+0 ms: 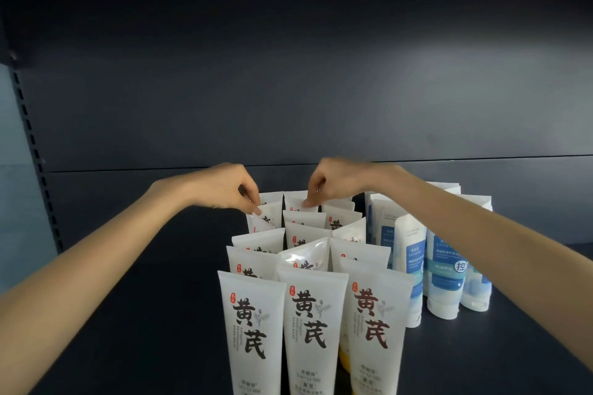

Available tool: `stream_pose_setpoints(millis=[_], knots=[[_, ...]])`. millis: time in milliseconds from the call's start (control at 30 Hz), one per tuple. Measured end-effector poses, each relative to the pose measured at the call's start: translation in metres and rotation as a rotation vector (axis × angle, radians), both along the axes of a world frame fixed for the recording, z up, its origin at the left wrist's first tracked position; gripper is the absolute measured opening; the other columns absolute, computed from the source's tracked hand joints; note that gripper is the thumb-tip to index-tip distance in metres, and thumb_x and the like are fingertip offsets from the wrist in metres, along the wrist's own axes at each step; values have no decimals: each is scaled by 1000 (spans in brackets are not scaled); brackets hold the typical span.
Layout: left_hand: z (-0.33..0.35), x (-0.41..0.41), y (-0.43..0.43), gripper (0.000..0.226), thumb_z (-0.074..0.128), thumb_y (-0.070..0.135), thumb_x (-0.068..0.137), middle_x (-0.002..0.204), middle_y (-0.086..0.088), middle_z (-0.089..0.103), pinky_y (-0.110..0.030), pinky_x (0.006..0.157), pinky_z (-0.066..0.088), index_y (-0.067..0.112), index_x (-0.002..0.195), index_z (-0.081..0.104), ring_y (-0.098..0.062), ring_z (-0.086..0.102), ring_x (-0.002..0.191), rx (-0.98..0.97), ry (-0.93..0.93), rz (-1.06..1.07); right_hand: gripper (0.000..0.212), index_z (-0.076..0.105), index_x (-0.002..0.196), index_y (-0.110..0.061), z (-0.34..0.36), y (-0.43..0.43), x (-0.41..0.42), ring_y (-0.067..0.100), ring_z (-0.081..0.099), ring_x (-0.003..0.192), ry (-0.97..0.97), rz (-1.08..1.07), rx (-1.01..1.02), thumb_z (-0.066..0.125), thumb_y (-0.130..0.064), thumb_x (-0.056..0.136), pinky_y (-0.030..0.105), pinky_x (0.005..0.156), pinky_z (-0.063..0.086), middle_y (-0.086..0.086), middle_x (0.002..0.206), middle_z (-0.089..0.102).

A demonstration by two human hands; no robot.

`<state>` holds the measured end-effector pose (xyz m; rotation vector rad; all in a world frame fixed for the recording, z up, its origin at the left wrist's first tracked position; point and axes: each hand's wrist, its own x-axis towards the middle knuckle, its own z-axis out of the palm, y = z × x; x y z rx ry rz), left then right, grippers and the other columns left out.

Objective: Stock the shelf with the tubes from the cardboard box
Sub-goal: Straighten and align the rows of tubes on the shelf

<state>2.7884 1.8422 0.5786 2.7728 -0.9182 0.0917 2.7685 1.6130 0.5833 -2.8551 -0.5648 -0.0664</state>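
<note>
Tubes at back are pinched from above by left hand and right hand.

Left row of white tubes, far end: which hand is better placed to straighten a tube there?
The left hand. It pinches the top of a white tube there, while the right hand is busy pinching a middle-row tube.

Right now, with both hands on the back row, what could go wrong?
1. The left hand pinches a tilted back tube, and the right hand pinches the top of a neighbouring tube. A slip in either grip could tip the close-packed white tubes forward.
2. The right forearm passes close above the blue tubes and may brush them over.
</note>
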Motion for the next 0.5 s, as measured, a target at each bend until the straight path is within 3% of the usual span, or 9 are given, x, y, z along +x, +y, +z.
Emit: stream_pose_setpoints(millis=[100,300,500], knots=[[-3,1,-2,5,72,33,80,83,12,59,-18,62,36,32,77,68,-5,53,74,2,-52,1,24,72,95,-16,-5,5,5,9,54,90,-7,-3,-47,69,-37,84,20,70,38,-9,95,63],[-7,7,0,4,71,32,82,86,14,57,-27,73,44,28,81,70,-3,51,77,-8,-109,-13,20,70,91,-14,-6,8,11,14,56,95,-43,-29,-46,71,-32,83,26,77,43,-1,105,66],[-12,20,3,3,70,33,82,86,16,56,-34,76,46,30,81,69,-2,52,79,-10,-169,1,17,61,72,-24,-10,8,20,20,61,98,-100,-63,-49,75,-31,79,35,87,51,-5,93,63]])
